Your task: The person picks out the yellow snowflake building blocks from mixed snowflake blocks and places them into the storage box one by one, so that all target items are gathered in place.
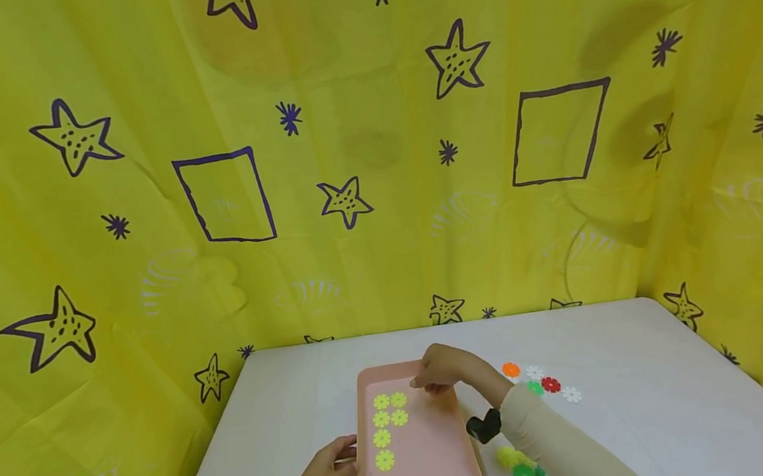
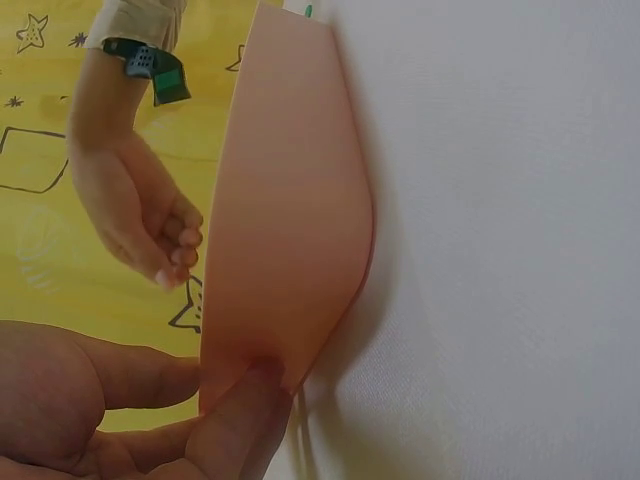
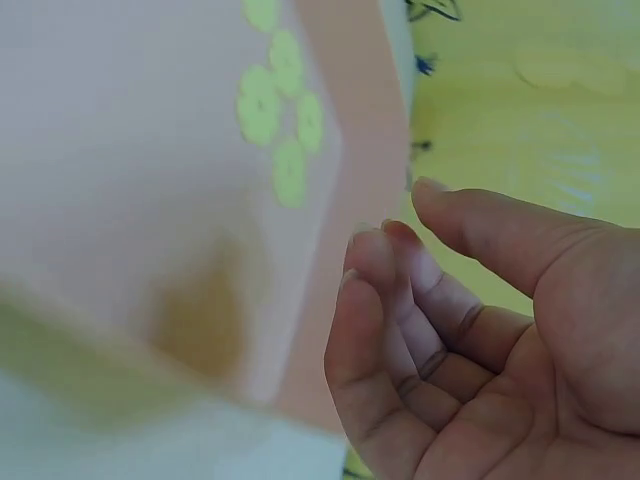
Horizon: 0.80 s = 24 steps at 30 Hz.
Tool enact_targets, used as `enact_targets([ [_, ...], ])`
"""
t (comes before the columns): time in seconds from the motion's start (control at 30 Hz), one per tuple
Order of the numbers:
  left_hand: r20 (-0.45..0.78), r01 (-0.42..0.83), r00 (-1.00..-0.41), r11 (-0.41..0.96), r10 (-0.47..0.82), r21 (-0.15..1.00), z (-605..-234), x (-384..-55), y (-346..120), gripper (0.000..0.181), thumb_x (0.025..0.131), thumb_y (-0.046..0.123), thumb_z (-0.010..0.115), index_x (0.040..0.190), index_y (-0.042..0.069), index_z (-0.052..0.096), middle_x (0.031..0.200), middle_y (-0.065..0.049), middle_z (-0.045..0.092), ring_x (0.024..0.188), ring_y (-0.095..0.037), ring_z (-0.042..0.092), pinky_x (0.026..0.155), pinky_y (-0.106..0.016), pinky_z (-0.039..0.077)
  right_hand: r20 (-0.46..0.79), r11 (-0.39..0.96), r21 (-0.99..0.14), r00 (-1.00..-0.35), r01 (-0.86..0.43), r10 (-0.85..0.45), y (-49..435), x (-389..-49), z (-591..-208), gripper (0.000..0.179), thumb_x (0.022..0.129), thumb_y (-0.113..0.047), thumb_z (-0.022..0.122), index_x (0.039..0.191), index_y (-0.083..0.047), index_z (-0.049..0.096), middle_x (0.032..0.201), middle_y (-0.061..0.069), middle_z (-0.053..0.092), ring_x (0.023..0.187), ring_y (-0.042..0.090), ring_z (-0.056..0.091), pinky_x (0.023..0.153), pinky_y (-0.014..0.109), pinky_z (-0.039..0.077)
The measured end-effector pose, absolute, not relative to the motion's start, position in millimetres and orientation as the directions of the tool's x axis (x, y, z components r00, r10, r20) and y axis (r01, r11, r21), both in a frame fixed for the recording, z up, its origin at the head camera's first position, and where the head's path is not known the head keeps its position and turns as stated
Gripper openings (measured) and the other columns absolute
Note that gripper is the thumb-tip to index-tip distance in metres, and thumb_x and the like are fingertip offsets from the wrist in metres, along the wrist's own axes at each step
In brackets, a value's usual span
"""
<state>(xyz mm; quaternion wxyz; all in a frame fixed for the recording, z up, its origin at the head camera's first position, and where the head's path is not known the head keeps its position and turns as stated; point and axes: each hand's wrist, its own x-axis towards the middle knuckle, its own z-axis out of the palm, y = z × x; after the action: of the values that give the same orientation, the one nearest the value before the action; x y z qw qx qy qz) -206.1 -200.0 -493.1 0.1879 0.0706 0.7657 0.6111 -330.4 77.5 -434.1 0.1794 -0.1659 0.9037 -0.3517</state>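
Observation:
A pink tray lies lengthwise in front of me. Several yellow notched flower-shaped discs form a column along its left side, with a second short column beside the far end. My left hand holds the tray's left side; the left wrist view has its fingers on the outer wall and its thumb at the rim. Over the far right end of the tray hovers my right hand, fingers loosely curled. In the right wrist view a gap shows between thumb and fingers of the right hand, with nothing held there.
Right of the tray, loose discs in orange, red, white and green lie on the white table. Nearer, partly behind the right sleeve, sit yellow and green discs. A yellow patterned curtain encloses the table.

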Motion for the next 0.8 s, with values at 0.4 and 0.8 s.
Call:
enact_targets([
  [0.4, -0.176, -0.102, -0.914, 0.214, 0.365, 0.972, -496.5, -206.8, -201.0, 0.056, 0.102, -0.001, 0.050, 0.148, -0.025, 0.029, 0.135, -0.035, 0.055, 0.121, -0.041, 0.064, 0.097, -0.055, 0.060, -0.197, 0.706, -0.696, -0.912, -0.129, -0.361, 167.6, -327.8, -435.2, 0.029, 0.099, -0.019, 0.074, 0.085, 0.006, 0.073, 0.071, 0.005, 0.066, 0.062, 0.014, 0.061, 0.067, 0.029, 0.062],
  [0.8, -0.185, -0.102, -0.922, 0.246, 0.340, 0.964, -494.3, -206.0, -200.8, 0.054, 0.103, -0.001, 0.052, 0.148, -0.024, 0.032, 0.135, -0.033, 0.056, 0.122, -0.040, 0.063, 0.096, -0.052, 0.060, -0.218, 0.777, -0.624, -0.938, -0.078, -0.269, 226.5, -308.7, -449.2, 0.028, 0.097, -0.021, 0.076, 0.078, -0.003, 0.068, 0.067, 0.002, 0.058, 0.062, 0.015, 0.051, 0.057, 0.025, 0.046],
])
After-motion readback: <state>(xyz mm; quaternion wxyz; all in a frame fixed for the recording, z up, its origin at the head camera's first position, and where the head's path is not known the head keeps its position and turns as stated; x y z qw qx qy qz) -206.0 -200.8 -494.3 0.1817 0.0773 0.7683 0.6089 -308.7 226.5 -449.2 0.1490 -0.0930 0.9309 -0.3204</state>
